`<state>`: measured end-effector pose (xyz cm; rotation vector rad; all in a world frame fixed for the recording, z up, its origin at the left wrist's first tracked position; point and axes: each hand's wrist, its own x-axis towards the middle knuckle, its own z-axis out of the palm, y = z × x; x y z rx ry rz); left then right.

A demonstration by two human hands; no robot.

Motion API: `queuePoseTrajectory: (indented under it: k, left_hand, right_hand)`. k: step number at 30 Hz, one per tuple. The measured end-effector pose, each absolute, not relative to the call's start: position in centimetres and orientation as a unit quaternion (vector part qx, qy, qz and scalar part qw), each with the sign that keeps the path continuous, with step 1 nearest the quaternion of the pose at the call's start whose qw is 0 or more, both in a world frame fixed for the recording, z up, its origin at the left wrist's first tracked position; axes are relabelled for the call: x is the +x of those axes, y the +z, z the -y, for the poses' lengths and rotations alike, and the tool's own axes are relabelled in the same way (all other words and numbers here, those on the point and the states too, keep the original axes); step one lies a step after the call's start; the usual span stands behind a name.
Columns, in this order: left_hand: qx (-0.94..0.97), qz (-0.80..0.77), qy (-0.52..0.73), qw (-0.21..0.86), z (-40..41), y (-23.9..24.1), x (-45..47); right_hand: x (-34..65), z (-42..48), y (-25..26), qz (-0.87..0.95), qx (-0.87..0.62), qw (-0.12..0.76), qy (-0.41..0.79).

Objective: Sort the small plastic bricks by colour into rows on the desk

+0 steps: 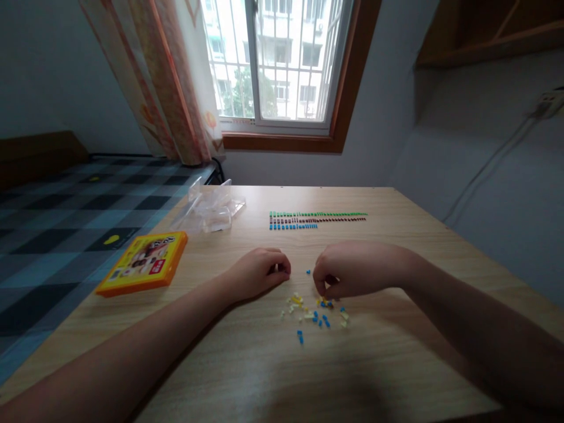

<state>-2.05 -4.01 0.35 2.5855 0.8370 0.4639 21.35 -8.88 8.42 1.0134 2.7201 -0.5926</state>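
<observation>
A loose scatter of tiny blue, yellow and white bricks (314,311) lies on the wooden table (247,364) in front of me. My right hand (352,269) hovers at the scatter's top edge, fingers curled down in a pinch; what they hold is too small to make out. My left hand (259,271) rests on the table just left of it, fingers curled closed, contents hidden. One blue brick (308,272) lies between the two hands. Farther back lie three neat rows of tiny bricks (315,220): green, dark brown, then a shorter blue row.
An orange-yellow box (143,262) lies flat at the table's left side. Clear plastic trays (211,210) sit behind it. A bed with a checked cover (66,223) adjoins the table on the left. A window and curtain stand behind; a grey wall runs along the right.
</observation>
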Motion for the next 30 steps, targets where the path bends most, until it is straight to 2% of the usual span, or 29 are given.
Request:
queuePoseTrajectory:
  k: [6,20,30]
  left_hand:
    - [0.910,-0.315,0.173,0.204,4.3,0.6,-2.0]
    - [0.908,-0.318,0.187,0.199,4.5,0.6,-2.1]
    - [0.916,-0.312,0.175,0.183,4.3,0.7,-2.2]
  right_hand:
    - [22.5,7.4,8.2,-0.881,0.402,0.116,-0.220]
    - [22.8,6.6,7.9,-0.857,0.410,0.169,-0.261]
    - [24.0,4.9,6.9,-0.845,0.420,0.171,-0.282]
